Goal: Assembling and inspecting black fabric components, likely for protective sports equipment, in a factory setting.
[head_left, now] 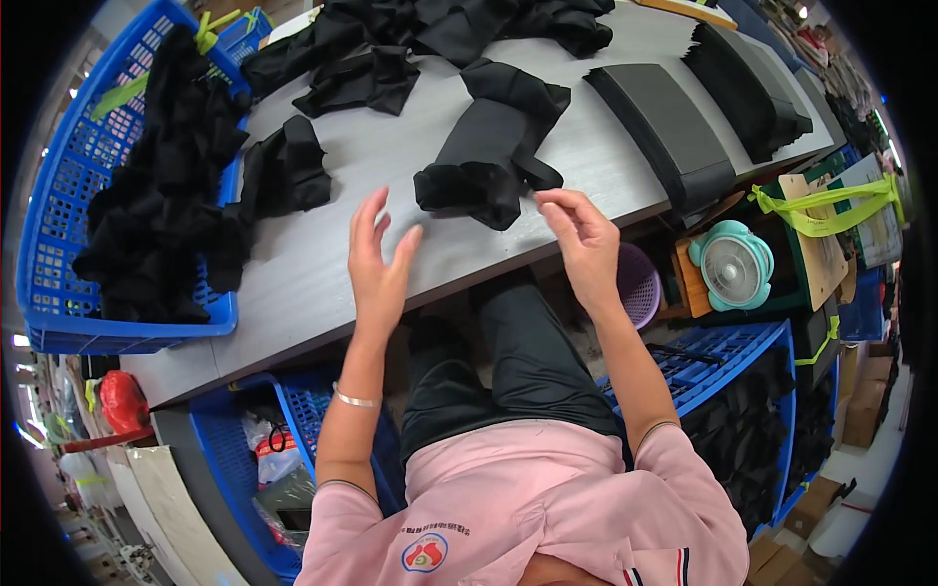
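A folded black fabric piece (489, 146) lies near the front of the grey table, its opening and a loose strip turned toward me. My right hand (584, 244) meets the end of that strip, thumb and forefinger pinched together and the other fingers curled. To the left of the piece, my left hand (379, 264) is raised at the table's front edge. Its fingers and thumb are spread, with nothing between them. A smaller crumpled black piece (286, 171) rests farther left, beside the blue basket.
A blue basket (127, 337) heaped with black pieces stands at the table's left. More black pieces (371, 39) cover the back. Two neat black stacks (664, 127) (747, 93) sit at the right. Below are a turquoise fan (733, 264), a purple bin (637, 283) and blue crates (723, 342).
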Demonstrator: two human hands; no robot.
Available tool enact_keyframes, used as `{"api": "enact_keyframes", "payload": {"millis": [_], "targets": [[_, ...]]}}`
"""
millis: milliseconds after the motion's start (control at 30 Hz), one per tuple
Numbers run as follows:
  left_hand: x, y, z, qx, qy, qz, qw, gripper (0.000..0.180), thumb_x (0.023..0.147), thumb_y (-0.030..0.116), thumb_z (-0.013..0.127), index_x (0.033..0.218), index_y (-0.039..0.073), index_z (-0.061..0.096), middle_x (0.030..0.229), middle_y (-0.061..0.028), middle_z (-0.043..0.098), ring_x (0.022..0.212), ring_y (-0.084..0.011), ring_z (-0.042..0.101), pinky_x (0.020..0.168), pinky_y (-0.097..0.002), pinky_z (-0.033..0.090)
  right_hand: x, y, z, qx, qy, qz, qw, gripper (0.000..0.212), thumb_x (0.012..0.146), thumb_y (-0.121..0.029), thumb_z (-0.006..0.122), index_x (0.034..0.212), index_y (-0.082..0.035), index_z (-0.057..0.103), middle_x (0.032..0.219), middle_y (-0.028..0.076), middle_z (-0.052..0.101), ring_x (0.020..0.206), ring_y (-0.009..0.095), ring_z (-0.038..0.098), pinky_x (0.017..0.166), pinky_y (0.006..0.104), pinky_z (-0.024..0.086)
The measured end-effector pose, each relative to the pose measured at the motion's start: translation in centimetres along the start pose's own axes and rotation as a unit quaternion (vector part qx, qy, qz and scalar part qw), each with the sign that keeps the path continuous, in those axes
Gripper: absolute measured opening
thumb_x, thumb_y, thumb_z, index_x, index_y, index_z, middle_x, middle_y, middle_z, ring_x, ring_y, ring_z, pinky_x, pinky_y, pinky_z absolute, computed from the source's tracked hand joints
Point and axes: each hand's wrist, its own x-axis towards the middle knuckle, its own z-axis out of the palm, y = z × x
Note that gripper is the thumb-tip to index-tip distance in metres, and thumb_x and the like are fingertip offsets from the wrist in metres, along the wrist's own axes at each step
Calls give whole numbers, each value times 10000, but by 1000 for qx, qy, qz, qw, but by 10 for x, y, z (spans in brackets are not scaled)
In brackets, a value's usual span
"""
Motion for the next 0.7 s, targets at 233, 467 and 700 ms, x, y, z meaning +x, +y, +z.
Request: {"api": "enact_keyframes", "payload": {"millis": [233, 467, 700], "targets": [[48, -30, 7, 90, -281, -8, 955, 270, 780, 34, 752, 1036, 52, 668, 955, -47, 684, 947, -200, 624, 886, -326, 479, 12, -6, 13, -15, -86, -5, 996, 233, 811, -120, 789, 981, -13, 672, 928, 39, 631, 848, 155, 613, 792, 276, 483], [46, -25, 11, 190, -348, 153, 905, 214, 787, -50, 722, 909, 45, 574, 820, -65, 591, 799, -115, 588, 728, -290, 480, 16, -7, -9, -162, -260, -87, 948, 225, 780, -133, 776, 917, -47, 621, 849, 80, 636, 845, 261, 598, 795, 368, 453], [33, -22, 21, 67, 1, -2, 998, 188, 793, -88, 637, 888, 43, 541, 783, -46, 589, 611, -127, 571, 578, -279, 464, 21, -13, -15, -230, 30, -39, 972, 149, 799, 28, 624, 918, -43, 570, 616, 67, 492, 523, 155, 503, 560, 313, 466]]}}
